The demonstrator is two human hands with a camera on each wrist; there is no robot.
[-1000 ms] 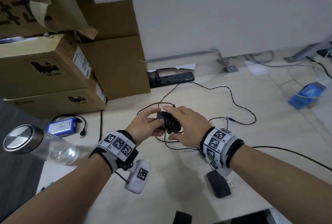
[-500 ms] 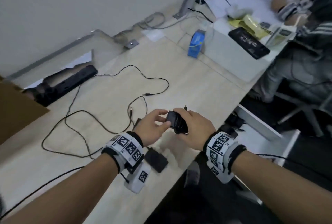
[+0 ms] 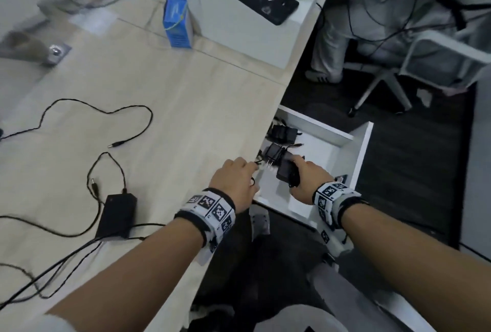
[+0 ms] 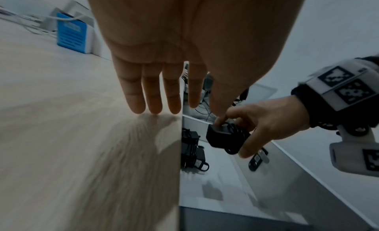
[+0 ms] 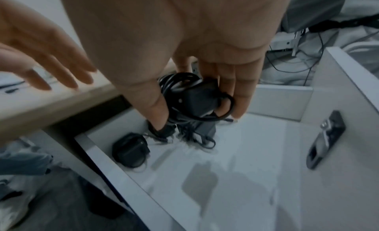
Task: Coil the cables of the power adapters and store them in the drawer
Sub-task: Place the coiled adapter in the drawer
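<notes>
My right hand (image 3: 305, 176) grips a black power adapter (image 3: 285, 172) with its cable coiled round it, just above the open white drawer (image 3: 361, 150). In the right wrist view the thumb and fingers wrap the adapter (image 5: 194, 95). Several other coiled adapters (image 3: 281, 133) lie at the drawer's inner side, under the desk edge. My left hand (image 3: 236, 180) hovers over the desk edge with straight fingers (image 4: 153, 95) and holds nothing. One more adapter (image 3: 117, 214) lies on the desk (image 3: 186, 108) with its cable (image 3: 106, 111) spread loose.
A blue box (image 3: 178, 20) and a white box (image 3: 252, 31) with a black device on top stand at the desk's far end. A seated person (image 3: 334, 33) and an office chair (image 3: 438, 60) are to the right. A dark lock plate (image 5: 326, 137) sits on the drawer wall.
The view swung right from the desk to the drawer. Both hands carried the coiled adapter over the drawer, then my left hand let go and spread open.
</notes>
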